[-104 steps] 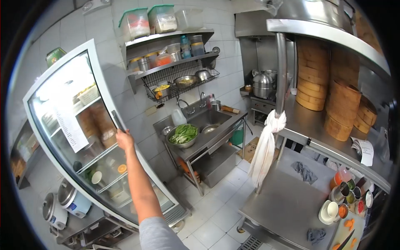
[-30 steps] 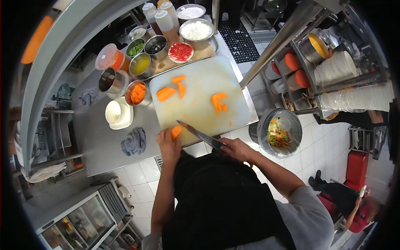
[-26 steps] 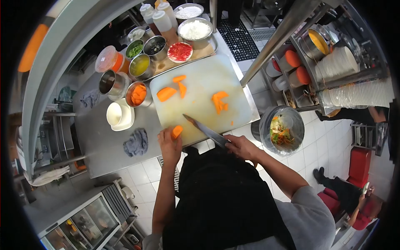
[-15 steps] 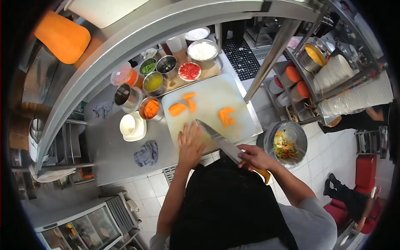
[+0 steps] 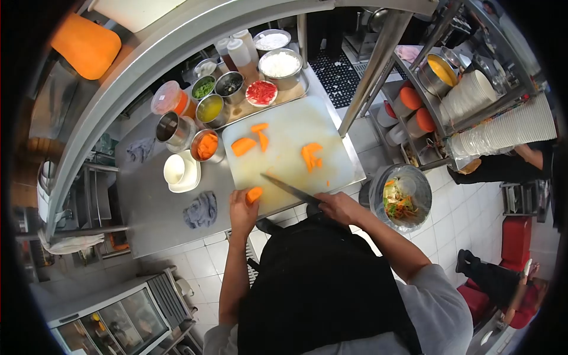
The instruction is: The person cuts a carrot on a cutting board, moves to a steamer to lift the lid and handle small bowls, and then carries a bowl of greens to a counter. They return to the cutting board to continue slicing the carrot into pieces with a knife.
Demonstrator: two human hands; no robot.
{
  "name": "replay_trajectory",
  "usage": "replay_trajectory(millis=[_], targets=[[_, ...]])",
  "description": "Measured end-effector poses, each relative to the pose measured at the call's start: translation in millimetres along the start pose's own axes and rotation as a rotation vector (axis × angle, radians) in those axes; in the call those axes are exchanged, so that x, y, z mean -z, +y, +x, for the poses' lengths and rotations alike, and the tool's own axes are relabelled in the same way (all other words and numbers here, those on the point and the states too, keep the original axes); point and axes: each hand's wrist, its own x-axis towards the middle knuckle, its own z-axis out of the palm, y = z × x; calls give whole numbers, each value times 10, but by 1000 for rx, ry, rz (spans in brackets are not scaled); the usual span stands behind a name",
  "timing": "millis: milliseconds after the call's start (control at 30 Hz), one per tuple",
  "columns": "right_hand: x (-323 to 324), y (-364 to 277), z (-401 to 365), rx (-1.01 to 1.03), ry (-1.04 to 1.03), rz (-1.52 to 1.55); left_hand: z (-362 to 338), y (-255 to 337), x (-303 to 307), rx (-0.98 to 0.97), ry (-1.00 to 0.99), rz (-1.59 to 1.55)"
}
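Observation:
My left hand (image 5: 241, 214) is closed around a carrot piece (image 5: 254, 194) at the near left edge of the white cutting board (image 5: 331, 127). In my right hand (image 5: 339, 208) is a kitchen knife (image 5: 290, 188), its blade lying low across the near part of the board with the tip pointing left. A thick carrot chunk (image 5: 243, 146) rests at the board's left, beside two thinner strips. Several cut carrot pieces (image 5: 310, 157) form a small pile farther right. A metal container of carrot pieces (image 5: 207, 146) stands just off the board's left edge.
Behind the board, a tray holds metal containers, squeeze bottles (image 5: 239, 53) and a bowl of chopped red food (image 5: 261, 93). White bowls (image 5: 180, 171) and a grey cloth (image 5: 200, 210) lie left. A lined scrap bin (image 5: 402, 198) stands right. Another person sits at far right.
My left hand, previously spread flat on the board, has drawn back and now grips a carrot piece. The knife has moved left and lower, its blade turned flatter.

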Motion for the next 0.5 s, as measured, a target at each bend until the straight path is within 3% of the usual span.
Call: replay_trajectory(millis=[67, 100, 167, 267, 367, 500], targets=[[85, 46, -42, -93, 11, 5, -50, -20, -3, 200, 34, -426], [145, 30, -82, -195, 21, 10, -84, -6, 25, 215, 42, -421], [256, 12, -173, -191, 56, 36, -138, 87, 140, 205, 74, -719], [407, -168, -221, -164, 111, 86, -192, 215, 287, 211, 77, -845], [367, -239, -239, -188, 10, 231, -206, 250, 292, 219, 102, -910], [182, -138, -192, -10, 30, 48, -154, 216, 221, 252, 111, -808]])
